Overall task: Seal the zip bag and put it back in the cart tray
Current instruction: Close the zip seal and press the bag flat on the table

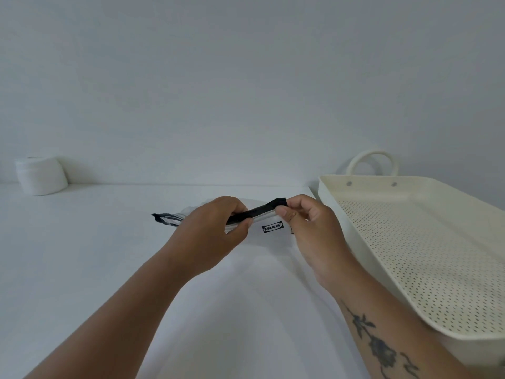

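Observation:
A clear zip bag (270, 236) with a black zip strip and a small black logo label lies low over the white table, held at its top edge by both hands. My left hand (216, 228) pinches the black strip near its middle. At the strip's right end my right hand (303, 222) pinches it between thumb and fingers. The bag's left end sticks out past my left hand, crumpled. The cream perforated cart tray (382, 212) stands to the right of my hands, with nothing visible inside it.
A white table (95, 255) spreads under my arms. A white round jar (41, 175) stands at the far left by the wall. The tray has a loop handle (373, 161) at its far end. A plain wall is behind.

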The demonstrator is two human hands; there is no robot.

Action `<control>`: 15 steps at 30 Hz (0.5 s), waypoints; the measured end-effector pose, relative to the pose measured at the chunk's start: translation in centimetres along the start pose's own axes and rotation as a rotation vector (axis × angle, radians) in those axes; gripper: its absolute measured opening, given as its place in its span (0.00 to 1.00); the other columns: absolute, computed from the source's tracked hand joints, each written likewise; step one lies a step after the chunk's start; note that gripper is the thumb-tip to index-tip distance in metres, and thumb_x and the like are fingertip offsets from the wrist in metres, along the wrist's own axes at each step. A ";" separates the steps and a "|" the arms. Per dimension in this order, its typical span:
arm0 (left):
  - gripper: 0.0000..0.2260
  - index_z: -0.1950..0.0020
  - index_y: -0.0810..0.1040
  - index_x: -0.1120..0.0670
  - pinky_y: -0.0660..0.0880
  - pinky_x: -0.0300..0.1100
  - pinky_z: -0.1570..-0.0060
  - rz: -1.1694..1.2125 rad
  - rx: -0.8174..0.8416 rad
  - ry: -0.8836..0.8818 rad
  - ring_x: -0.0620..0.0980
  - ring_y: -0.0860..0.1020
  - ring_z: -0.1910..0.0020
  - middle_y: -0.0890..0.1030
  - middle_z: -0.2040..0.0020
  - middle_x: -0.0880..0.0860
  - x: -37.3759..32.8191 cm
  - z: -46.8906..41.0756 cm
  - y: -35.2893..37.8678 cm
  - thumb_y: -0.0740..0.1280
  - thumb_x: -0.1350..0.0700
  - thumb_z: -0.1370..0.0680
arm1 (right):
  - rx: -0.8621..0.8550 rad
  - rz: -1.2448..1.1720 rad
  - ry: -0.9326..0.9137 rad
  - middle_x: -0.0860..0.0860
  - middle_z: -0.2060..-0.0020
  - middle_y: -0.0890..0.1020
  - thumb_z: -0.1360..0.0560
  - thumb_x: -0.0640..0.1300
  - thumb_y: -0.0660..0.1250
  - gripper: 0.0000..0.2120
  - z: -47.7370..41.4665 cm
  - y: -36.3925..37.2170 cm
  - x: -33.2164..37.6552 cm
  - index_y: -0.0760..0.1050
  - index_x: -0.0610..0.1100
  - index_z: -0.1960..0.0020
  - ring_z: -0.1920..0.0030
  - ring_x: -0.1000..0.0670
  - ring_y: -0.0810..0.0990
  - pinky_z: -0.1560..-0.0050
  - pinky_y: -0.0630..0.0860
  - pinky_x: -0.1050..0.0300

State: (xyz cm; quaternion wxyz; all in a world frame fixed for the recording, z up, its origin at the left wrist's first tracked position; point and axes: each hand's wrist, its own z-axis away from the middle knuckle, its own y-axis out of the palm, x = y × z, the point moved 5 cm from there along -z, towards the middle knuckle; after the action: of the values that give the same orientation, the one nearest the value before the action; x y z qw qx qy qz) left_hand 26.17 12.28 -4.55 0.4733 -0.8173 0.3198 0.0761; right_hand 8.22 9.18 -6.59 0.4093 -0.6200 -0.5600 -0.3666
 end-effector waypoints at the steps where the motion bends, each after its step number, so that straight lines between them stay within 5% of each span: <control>1: 0.02 0.56 0.74 0.43 0.68 0.35 0.62 0.003 0.001 -0.010 0.38 0.75 0.57 0.78 0.60 0.40 0.1 0.0 -0.1 0.64 0.48 0.23 | -0.008 0.004 0.008 0.61 0.70 0.78 0.26 0.47 0.70 0.04 0.0 -0.1 -0.1 0.80 0.49 0.58 0.67 0.62 0.72 0.63 0.68 0.68; 9: 0.02 0.55 0.74 0.46 0.68 0.39 0.59 -0.113 -0.021 0.029 0.43 0.76 0.58 0.77 0.59 0.41 -0.4 0.0 -0.4 0.65 0.50 0.23 | -0.026 0.017 0.060 0.56 0.60 0.81 0.25 0.49 0.69 0.02 -0.1 -1.1 -0.4 0.79 0.51 0.55 0.60 0.56 0.75 0.61 0.67 0.64; 13: 0.02 0.55 0.75 0.48 0.63 0.33 0.65 -0.163 -0.027 0.049 0.43 0.74 0.62 0.76 0.61 0.43 -0.8 0.1 -0.3 0.65 0.51 0.23 | 0.125 0.251 -0.125 0.64 0.46 0.75 0.27 0.48 0.72 0.16 0.3 0.6 0.7 0.75 0.58 0.41 0.43 0.59 0.73 0.48 0.68 0.67; 15: 0.03 0.55 0.76 0.50 0.63 0.34 0.64 -0.174 -0.022 0.068 0.45 0.74 0.63 0.77 0.61 0.44 -1.1 0.1 -0.2 0.66 0.52 0.24 | 0.145 0.431 -0.249 0.62 0.49 0.75 0.27 0.47 0.72 0.10 0.4 1.5 1.5 0.78 0.55 0.47 0.44 0.56 0.73 0.45 0.70 0.61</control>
State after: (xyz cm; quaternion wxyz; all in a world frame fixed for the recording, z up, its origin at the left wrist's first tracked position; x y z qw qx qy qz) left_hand 25.43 12.98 -3.98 0.4580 -0.8493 0.2625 0.0106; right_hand 9.84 10.12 -5.54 0.4495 -0.7344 -0.4857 -0.1507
